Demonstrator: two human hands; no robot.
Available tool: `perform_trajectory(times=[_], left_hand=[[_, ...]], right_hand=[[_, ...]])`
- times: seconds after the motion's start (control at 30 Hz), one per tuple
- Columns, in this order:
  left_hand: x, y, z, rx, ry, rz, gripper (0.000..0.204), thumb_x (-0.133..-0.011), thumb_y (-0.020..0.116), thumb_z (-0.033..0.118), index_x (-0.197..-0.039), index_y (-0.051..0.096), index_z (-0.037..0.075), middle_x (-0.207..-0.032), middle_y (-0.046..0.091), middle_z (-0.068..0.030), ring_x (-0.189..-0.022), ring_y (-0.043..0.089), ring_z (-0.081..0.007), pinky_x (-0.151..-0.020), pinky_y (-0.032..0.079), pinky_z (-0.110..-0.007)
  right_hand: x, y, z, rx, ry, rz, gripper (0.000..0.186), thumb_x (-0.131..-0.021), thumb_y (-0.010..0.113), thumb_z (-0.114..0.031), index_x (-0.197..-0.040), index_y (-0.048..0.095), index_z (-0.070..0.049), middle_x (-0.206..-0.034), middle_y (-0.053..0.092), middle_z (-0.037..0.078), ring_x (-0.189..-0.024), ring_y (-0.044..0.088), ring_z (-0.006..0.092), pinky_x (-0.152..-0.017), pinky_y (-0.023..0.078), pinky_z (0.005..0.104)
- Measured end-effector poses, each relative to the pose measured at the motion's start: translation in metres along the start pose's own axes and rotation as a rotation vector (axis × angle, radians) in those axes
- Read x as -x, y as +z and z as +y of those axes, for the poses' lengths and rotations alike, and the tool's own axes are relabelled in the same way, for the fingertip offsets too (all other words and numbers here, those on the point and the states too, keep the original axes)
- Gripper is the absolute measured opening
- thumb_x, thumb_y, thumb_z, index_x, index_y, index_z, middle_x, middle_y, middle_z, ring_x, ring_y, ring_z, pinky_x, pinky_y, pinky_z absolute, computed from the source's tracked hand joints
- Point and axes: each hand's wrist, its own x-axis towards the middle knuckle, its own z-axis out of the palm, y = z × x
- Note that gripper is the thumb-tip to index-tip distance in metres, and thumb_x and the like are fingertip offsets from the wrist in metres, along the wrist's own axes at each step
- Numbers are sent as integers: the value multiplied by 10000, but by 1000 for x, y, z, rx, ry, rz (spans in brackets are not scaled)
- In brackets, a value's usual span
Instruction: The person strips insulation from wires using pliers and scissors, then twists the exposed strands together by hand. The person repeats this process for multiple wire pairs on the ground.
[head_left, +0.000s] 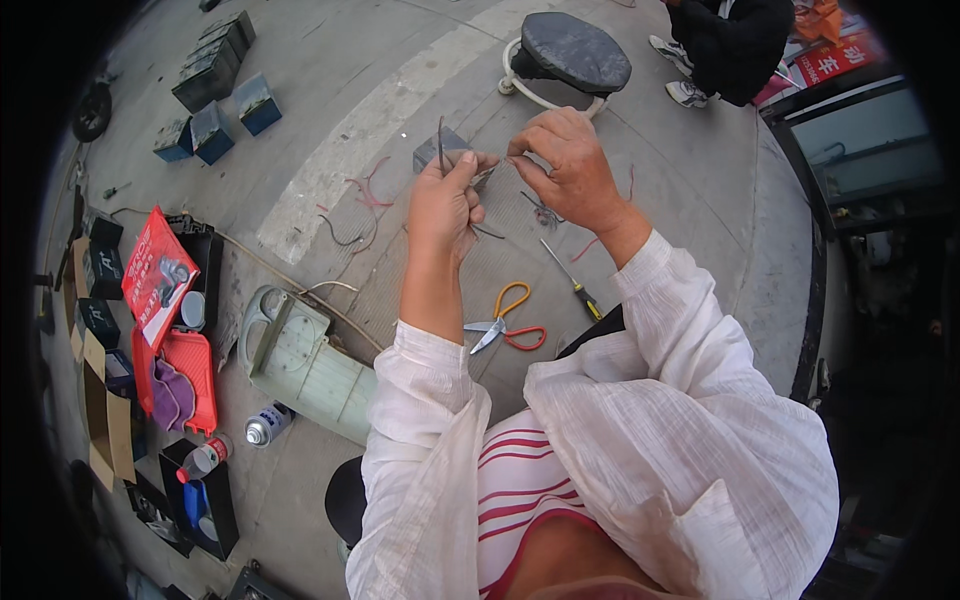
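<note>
My left hand (452, 195), fingers closed, grips a thin dark wire (441, 137) that runs up and out of it. My right hand (562, 165) is raised beside it, thumb and forefinger pinched on a fine wire end (508, 163). Behind my left hand is a dark grey block (430, 150). Below my hands lie orange-and-red scissors (513, 328) and a yellow-and-black screwdriver (583, 298). Red and dark wire scraps (370, 195) are scattered on the ground.
A black stool (565, 55) and a crouching person (725, 45) are ahead. Batteries (210, 130) stand upper left. Left are red cases (185, 380), cartons (100, 410), a pale plastic panel (305, 365) and a spray can (268, 423). A dark framed glass panel (840, 150) bounds the right.
</note>
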Motion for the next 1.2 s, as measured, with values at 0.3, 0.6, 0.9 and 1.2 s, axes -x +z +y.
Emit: perform_trajectory(times=[0.3,0.6,0.9,1.2], left_hand=[[8,8,-2,-75,-41,-95,124,-961,578,168,-902,599,61,-738,593,-16,-451,359,-26,-379,308,-187],[5,5,-7,-177,4,-106,106,-951,592,158,-930,604,55,-730,539,28,-485,362,-20,-400,289,-179],[7,4,-5,-98,-60,-153,103,-943,597,149,-931,607,47,-729,544,21,-479,394,-19,-395,337,-171],[2,1,-8,-77,-105,-180,104,-942,600,147,-943,621,46,-694,515,36,-494,345,-20,-399,253,-170]], right_hand=[[0,7,-4,51,-5,60,110,-708,715,-102,-789,642,-106,-804,592,20,-798,549,239,-729,408,379],[-1,8,-8,89,-3,81,108,-718,719,-104,-796,645,-104,-802,590,22,-779,545,236,-717,406,377],[0,8,-7,98,-26,93,106,-717,723,-120,-787,644,-110,-794,585,18,-767,538,225,-713,406,370],[1,6,-5,112,-31,79,106,-725,727,-130,-794,648,-113,-809,596,10,-776,544,215,-725,411,368]])
